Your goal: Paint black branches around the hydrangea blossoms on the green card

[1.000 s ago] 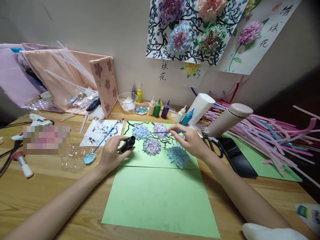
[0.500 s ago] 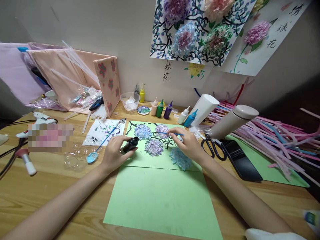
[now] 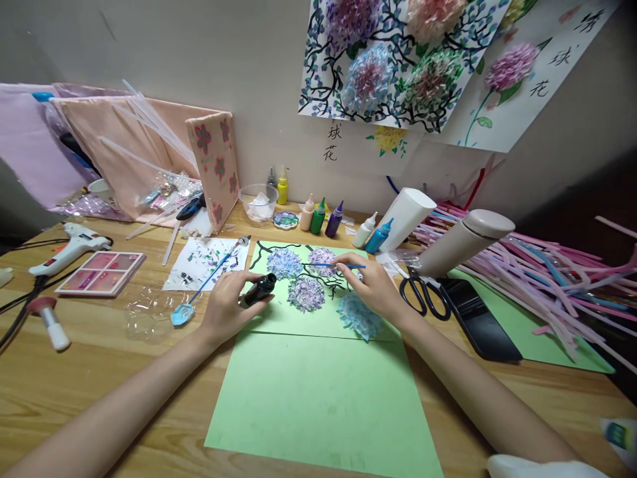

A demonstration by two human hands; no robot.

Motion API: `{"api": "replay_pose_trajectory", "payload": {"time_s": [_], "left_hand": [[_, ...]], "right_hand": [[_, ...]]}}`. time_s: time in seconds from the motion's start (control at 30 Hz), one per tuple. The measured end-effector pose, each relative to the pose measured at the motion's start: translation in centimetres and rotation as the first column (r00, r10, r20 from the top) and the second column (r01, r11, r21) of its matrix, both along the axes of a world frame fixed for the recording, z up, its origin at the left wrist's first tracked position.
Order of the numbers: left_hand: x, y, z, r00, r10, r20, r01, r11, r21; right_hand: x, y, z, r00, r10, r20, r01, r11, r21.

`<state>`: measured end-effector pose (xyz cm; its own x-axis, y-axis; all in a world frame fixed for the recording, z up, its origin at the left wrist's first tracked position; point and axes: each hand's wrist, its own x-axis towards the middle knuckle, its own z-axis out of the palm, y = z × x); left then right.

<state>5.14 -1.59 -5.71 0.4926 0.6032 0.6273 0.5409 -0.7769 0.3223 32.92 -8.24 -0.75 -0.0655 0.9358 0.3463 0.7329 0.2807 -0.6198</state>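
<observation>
My left hand is wrapped round a small black bottle, tilted with its open mouth to the upper right. A thin blue paintbrush is pinched in my right hand, its tip pointing left over the artwork. Beneath both hands lies a green sheet, folded or in two parts, with painted black branches. Several fluffy flowers sit on its upper part: a blue-violet one, a purple one and a light blue one, which is partly under my right hand.
On the left are a paint-spotted paper, another brush, a glue gun and a pink palette. Paint bottles line the back. Scissors, a black phone-like object, a tumbler and pipe cleaners are right.
Both hands hold the same things in nearly the same places. The pink palette at the left, blurred out before, now shows clearly.
</observation>
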Motion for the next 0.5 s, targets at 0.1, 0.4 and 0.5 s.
{"api": "replay_pose_trajectory", "payload": {"time_s": [0.1, 0.4, 0.5], "left_hand": [[-0.05, -0.01, 0.03, 1.0, 0.002, -0.007, -0.002, 1.0, 0.001], [-0.04, 0.0, -0.01, 1.0, -0.003, 0.007, 0.003, 1.0, -0.014], [-0.02, 0.01, 0.01, 1.0, -0.007, 0.005, 0.007, 1.0, -0.004]], "right_hand": [[0.05, 0.03, 0.05, 1.0, -0.002, 0.013, 0.003, 1.0, -0.01], [0.42, 0.05, 0.14, 0.999, -0.017, 0.044, 0.018, 1.0, -0.006], [0.45, -0.06, 0.41, 0.999, -0.022, 0.05, 0.023, 1.0, -0.002]]}}
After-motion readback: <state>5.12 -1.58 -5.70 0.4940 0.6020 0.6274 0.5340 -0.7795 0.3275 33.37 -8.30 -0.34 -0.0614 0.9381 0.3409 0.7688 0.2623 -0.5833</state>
